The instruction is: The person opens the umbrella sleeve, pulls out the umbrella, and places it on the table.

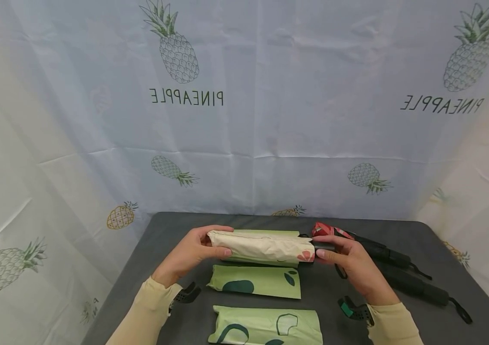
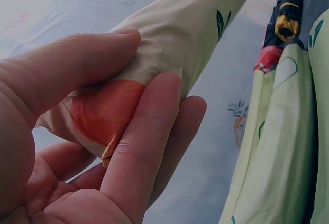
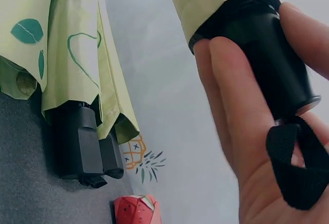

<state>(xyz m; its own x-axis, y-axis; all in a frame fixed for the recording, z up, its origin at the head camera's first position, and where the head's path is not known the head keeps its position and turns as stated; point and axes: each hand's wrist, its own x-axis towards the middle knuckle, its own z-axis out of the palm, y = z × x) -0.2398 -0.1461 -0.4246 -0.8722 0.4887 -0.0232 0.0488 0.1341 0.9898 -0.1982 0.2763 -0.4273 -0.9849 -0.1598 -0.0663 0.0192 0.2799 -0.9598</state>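
Note:
Both hands hold a folded umbrella in a pale cream-green sleeve (image 1: 266, 247), stretched sideways between them above the table. My left hand (image 1: 188, 254) pinches its left end, thumb on one side and fingers on the other. Orange-red fabric (image 2: 110, 108) shows at that end in the left wrist view. At the other end my right hand (image 1: 352, 261) grips the black handle (image 3: 267, 54), which sticks out of the sleeve. A black strap loop (image 3: 298, 178) hangs from the handle against the palm.
Behind the held umbrella lies a green sleeve (image 1: 266, 233) with a black handle (image 3: 77, 142) poking out. Nearer are two more green sleeves, a middle one (image 1: 255, 281) and a front one (image 1: 270, 323). Two dark umbrellas lie right, one with red fabric (image 1: 324, 230). A pineapple-print curtain (image 1: 244, 120) surrounds the dark table (image 1: 141, 268).

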